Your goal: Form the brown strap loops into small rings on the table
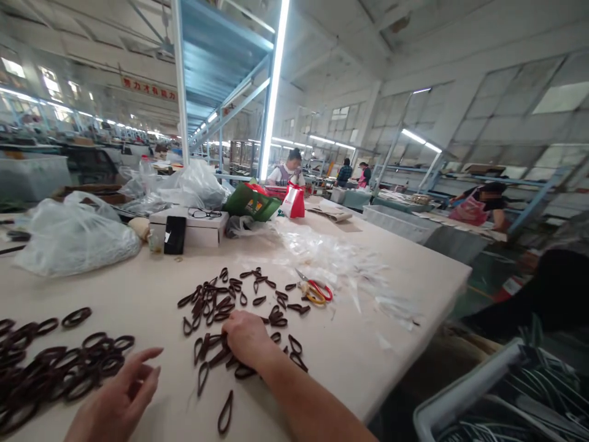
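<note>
On table [138, 288] | R hand [248, 337] — fingers curled on loops [216, 304] | L hand [117, 399] — fingers spread, near bands [55, 365]

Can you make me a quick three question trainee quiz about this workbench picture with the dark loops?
1. True or false: the right hand rests on the scattered dark loops in the middle of the table.
2. Which tool lies just beyond those loops? A) a hammer B) scissors with red and yellow handles C) a stapler
3. Fill in: the left hand, fingers spread and holding nothing, hovers beside the ____ of round dark rings at the table's left edge.

Key: 1 true; 2 B; 3 pile
</note>
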Motion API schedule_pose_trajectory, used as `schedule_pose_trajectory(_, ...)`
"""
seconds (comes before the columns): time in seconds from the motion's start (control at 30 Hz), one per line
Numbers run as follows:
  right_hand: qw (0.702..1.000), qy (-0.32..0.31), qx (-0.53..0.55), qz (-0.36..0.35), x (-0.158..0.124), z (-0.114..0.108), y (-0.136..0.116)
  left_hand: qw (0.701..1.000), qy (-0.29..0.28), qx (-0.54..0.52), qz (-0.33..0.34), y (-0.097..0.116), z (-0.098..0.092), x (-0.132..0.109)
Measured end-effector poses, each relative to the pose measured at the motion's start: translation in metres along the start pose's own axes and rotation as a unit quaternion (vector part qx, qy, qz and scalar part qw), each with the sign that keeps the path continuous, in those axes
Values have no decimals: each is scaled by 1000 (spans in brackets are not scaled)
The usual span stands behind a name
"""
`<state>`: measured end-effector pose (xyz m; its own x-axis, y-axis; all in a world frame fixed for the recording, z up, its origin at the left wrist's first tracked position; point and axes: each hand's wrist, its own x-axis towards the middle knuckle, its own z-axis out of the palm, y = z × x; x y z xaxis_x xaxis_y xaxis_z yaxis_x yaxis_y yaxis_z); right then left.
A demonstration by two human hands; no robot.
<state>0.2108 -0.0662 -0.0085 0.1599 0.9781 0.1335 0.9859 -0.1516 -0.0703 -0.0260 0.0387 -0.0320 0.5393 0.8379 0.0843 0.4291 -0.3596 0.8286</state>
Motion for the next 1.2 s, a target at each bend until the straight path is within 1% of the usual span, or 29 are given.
schedule_pose_trajectory(0.1, 1000, 0, -5, 6, 2, -5, -2, 999, 33, 33, 8, 17, 2, -5)
schedule_pose_trajectory(0.2, 999, 8, 33, 12, 0, -18, -6, 999, 33, 29, 26, 34, 2, -13)
schedule_pose_trajectory(0.27, 996, 29, 81, 17, -1, -26, -9, 999, 21, 12, 35, 42, 2, -18)
schedule_pose_trajectory(0.33, 989, 47, 140, 13, 0, -28, -11, 999, -3, -21, 44, 46, 5, -21)
schedule_pose_trajectory(0.37, 982, 56, 178, 7, 1, -27, -11, 998, -8, -39, 48, 47, 7, -21)
schedule_pose_trajectory(0.4, 968, 69, 242, 7, 3, -23, -12, 997, -11, -55, 47, 47, 9, -21)
schedule_pose_trajectory(0.47, 938, 58, 342, -5, 5, -14, -16, 995, -21, -89, 49, 47, 13, -20)
schedule_pose_trajectory(0.5, 926, 49, 374, -11, 5, -10, -19, 993, -23, -101, 50, 47, 15, -20)
schedule_pose_trajectory(0.53, 922, 39, 385, -17, 5, -7, -22, 992, -22, -111, 53, 48, 16, -20)
schedule_pose_trajectory(0.6, 931, 34, 361, -31, 1, -3, -29, 991, -14, -119, 61, 49, 19, -21)
schedule_pose_trajectory(0.7, 956, 48, 280, -74, -5, -5, -38, 990, -14, -128, 60, 49, 23, -21)
schedule_pose_trajectory(0.77, 967, 59, 227, -103, -8, -9, -43, 987, -24, -153, 43, 48, 26, -20)
schedule_pose_trajectory(0.87, 977, 66, 169, -112, -10, -14, -45, 977, -35, -211, 3, 47, 28, -18)
schedule_pose_trajectory(0.97, 979, 65, 166, -100, -7, -13, -39, 967, -45, -250, -33, 48, 27, -17)
schedule_pose_trajectory(1.07, 972, 84, 198, -93, -2, -7, -30, 957, -66, -274, -73, 51, 24, -16)
schedule_pose_trajectory(1.2, 957, 125, 246, -84, 0, -3, -24, 926, -105, -343, -118, 53, 20, -18)
